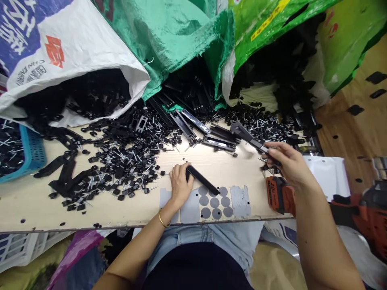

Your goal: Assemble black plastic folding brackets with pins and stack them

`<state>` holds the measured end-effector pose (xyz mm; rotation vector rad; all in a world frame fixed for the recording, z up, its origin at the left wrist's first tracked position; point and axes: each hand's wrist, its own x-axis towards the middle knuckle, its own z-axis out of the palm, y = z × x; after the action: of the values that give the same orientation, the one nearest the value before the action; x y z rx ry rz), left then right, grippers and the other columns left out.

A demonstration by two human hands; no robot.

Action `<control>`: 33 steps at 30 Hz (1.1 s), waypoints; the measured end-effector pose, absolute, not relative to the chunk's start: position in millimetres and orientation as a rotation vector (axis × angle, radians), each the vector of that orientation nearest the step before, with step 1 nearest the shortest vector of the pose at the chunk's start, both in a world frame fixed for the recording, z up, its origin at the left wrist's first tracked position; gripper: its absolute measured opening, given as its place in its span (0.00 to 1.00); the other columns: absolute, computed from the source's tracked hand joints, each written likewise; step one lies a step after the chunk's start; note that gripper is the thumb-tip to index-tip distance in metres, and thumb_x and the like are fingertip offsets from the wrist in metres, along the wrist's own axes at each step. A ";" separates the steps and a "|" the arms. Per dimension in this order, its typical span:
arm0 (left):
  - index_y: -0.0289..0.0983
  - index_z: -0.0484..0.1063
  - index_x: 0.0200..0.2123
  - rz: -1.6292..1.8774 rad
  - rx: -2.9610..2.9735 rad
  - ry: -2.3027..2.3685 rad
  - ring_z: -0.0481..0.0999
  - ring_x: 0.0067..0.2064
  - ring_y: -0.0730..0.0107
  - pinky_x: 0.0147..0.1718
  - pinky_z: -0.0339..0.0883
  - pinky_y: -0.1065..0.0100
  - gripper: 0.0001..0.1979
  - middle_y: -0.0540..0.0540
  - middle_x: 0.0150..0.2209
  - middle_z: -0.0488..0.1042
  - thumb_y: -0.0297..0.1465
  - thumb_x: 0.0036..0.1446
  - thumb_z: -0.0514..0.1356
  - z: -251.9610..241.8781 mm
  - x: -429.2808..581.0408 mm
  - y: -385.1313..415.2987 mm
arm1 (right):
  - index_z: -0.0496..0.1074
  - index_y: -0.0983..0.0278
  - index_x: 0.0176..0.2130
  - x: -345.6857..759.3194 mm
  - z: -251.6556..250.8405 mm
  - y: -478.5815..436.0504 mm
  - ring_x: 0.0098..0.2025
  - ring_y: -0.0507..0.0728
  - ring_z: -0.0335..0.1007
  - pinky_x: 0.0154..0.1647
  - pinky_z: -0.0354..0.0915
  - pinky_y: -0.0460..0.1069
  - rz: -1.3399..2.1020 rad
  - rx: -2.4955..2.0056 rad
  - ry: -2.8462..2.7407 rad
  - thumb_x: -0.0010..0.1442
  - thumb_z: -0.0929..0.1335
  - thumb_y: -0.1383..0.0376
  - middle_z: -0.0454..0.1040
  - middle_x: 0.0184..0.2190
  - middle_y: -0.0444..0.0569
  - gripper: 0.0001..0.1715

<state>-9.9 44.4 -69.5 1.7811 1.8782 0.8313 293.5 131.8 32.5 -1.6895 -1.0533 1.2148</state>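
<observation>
My left hand is closed around one end of a long black plastic bar, which lies slantwise just over the table's front part. At the right, my right hand grips a dark elongated plastic piece with a wider far end, tilted away to the upper left. Beyond the hands lie several black channel-shaped plastic parts, and a similar shiny piece rests among them. Loose black-headed pins with metal shanks are heaped left of my left hand.
Open sacks spill black parts along the back: white, teal and green. A blue basket stands at the left. An orange power tool lies right, beside a white sheet. Grey round stickers mark the front edge.
</observation>
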 end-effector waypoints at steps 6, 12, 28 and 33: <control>0.38 0.60 0.56 0.849 1.817 1.853 0.64 0.53 0.53 0.50 0.58 0.51 0.26 0.39 0.49 0.64 0.24 0.51 0.55 -63.8 -14.9 36.8 | 0.68 0.62 0.29 278.8 15.7 148.1 0.17 0.45 0.52 0.13 0.52 0.40 1.468 -1.334 -0.633 0.49 0.69 0.60 0.65 0.21 0.41 0.08; 0.41 0.66 0.53 0.657 2.351 1.403 0.60 0.57 0.50 0.54 0.50 0.46 0.22 0.39 0.57 0.63 0.30 0.52 0.60 -50.3 -18.2 40.1 | 0.71 0.59 0.36 270.1 20.0 135.8 0.19 0.45 0.56 0.16 0.54 0.40 1.220 -1.156 -0.639 0.50 0.70 0.62 0.69 0.24 0.42 0.10; 0.35 0.71 0.38 0.540 2.380 1.428 0.69 0.37 0.62 0.41 0.63 0.61 0.07 0.45 0.30 0.71 0.32 0.60 0.57 -35.6 -73.9 8.5 | 0.69 0.58 0.49 155.1 -50.3 14.3 0.46 0.56 0.72 0.52 0.65 0.55 1.733 -1.353 -1.055 0.56 0.69 0.58 0.75 0.44 0.49 0.21; 0.35 0.70 0.39 0.575 2.241 1.430 0.70 0.42 0.62 0.43 0.65 0.62 0.07 0.43 0.39 0.73 0.32 0.58 0.59 -47.3 -66.4 20.3 | 0.68 0.62 0.50 179.6 -56.7 102.8 0.45 0.56 0.72 0.52 0.65 0.56 1.548 -1.351 -1.464 0.57 0.67 0.60 0.76 0.43 0.49 0.20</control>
<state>-66.4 20.3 -47.3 2.2410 1.4298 0.5749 179.6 102.8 -56.7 -1.3513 -1.4642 1.5485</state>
